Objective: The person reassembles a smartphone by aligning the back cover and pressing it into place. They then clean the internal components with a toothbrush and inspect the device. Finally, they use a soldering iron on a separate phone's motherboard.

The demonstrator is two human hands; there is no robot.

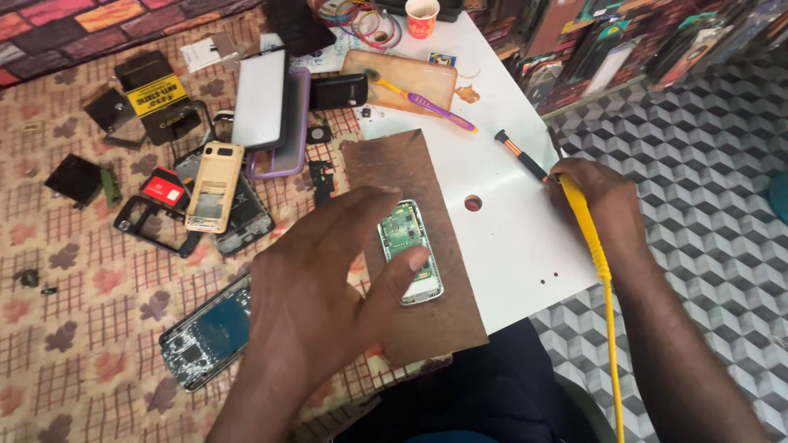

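The green circuit board is only pinned under spread left hand fingers, so it could be pushed off the brown mat if the yellow-corded tool gripped in the closed right hand is pressed on it.

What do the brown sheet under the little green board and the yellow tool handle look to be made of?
The brown sheet looks like matte hardboard or stiff card: flat, dull, scuffed. The green board appears to be a glossy printed circuit board in a pale plastic frame. The yellow handle, in the right hand, looks like smooth plastic.
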